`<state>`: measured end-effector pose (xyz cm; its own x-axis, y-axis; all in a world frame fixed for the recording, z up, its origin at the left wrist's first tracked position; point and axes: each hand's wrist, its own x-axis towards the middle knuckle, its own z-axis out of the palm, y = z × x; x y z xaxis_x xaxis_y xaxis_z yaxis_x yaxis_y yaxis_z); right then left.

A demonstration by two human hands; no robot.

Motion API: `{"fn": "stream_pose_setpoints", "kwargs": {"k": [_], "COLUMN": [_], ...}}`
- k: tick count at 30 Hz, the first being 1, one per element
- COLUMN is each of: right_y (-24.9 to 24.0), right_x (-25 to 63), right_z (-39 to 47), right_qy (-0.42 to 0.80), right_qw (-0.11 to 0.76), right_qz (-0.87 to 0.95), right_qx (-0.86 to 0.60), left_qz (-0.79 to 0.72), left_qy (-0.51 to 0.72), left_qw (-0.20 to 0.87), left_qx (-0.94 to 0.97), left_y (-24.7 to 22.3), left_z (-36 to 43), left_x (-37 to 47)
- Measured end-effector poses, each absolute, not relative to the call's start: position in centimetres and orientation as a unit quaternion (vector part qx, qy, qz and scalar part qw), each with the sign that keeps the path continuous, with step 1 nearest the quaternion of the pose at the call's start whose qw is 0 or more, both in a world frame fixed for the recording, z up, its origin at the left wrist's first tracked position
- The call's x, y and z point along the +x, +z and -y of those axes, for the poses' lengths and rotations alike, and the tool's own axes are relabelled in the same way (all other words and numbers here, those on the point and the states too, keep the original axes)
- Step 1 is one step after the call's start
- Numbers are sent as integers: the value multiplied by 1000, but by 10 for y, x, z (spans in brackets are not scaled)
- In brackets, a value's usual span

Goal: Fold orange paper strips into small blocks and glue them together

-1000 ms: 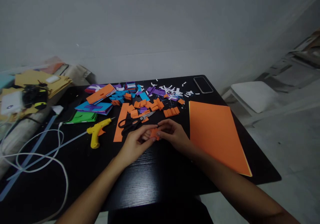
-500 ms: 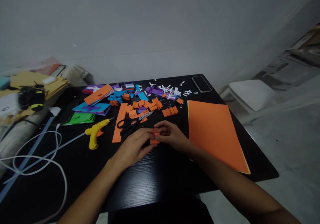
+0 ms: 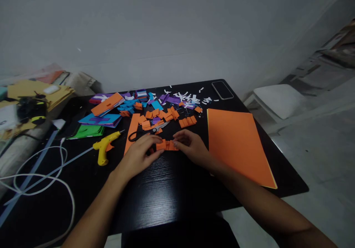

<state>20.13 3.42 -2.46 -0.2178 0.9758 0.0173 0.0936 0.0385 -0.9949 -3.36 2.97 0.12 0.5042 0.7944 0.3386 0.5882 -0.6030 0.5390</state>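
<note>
A folded orange paper strip [image 3: 168,145] spans the gap between my two hands, low over the black table. My left hand [image 3: 141,150] pinches its left end between thumb and fingers. At the other end, my right hand [image 3: 191,144] has its thumb and fingers closed on the paper. Black-handled scissors [image 3: 155,129] lie just beyond my left hand, partly covered by it. Behind them are several small folded orange paper pieces [image 3: 149,115], and a creased orange piece [image 3: 188,121] rests farther right.
A yellow glue gun [image 3: 103,146] lies left, its white cable [image 3: 69,189] looping over the table. Stacked coloured paper [image 3: 101,119] sits behind it. Large orange sheets [image 3: 238,144] lie right, below a phone [image 3: 222,90]. White scraps [image 3: 191,99] litter the back. A white stool [image 3: 279,98] stands beyond.
My left hand has moved left, away from the right hand. The orange paper between them, bunched upright before, now stretches sideways as a longer strip.
</note>
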Motion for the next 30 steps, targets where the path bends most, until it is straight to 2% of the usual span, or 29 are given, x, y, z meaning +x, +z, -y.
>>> {"fn": "stream_pose_setpoints", "kwargs": {"k": [5,8,14,30], "right_y": [-32,-37,-41,-44], "right_x": [200,200,201,200], "right_z": [-30,-29,-31,-33], "right_qy": [301,243,247,232], "right_qw": [381,332,300,310], "right_qz": [749,814,842,852], "right_qx": [-451,-409,-374,-352], "left_qz": [-426,-428,-408,-375], "left_qy": [283,269,255,237], "left_qw": [177,192,221,200], "left_qx": [841,841,848,874], "left_y": [1,-2,-8,-19], "left_z": [-38,-40,-43,-47], "left_x": [-44,-45,-42,-36]}}
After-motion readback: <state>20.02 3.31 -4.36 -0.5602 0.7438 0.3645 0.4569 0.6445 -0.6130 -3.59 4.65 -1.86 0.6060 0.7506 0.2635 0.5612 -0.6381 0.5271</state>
